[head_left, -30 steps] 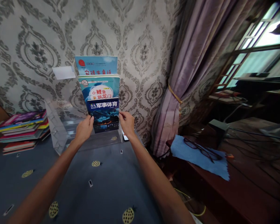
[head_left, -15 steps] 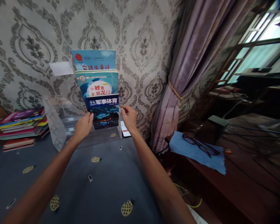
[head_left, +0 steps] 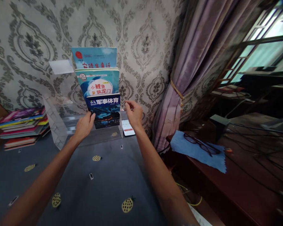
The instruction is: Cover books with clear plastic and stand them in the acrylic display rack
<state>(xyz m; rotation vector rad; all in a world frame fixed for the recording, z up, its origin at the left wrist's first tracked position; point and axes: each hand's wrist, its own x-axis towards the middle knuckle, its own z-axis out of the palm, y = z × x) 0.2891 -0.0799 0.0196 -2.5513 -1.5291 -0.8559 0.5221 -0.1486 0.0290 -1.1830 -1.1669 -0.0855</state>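
A dark blue book (head_left: 106, 116) leans upright in the front tier of a clear stepped acrylic stand (head_left: 56, 124). My left hand (head_left: 84, 125) grips the book's left edge, thumb on its front cover. My right hand (head_left: 134, 116) is just off the right edge, with loosely bent fingers and nothing visible in them. Behind the dark book, a teal book (head_left: 100, 81) stands in a higher tier, and a light blue book (head_left: 96, 57) rises at the back. Beyond the stand's right end is a phone (head_left: 128, 128) with a lit screen, partly near my right wrist.
A pile of books (head_left: 22, 127) lies left of the stand on the dark pineapple-print cloth (head_left: 108, 188). A blank white card (head_left: 61, 67) sticks up at the stand's back left. To the right are a tied curtain (head_left: 171, 110) and glasses (head_left: 200, 145) on a blue cloth.
My right hand has moved right, away from the dark book's edge, and more of the phone shows. The left hand stays at the book's left edge.
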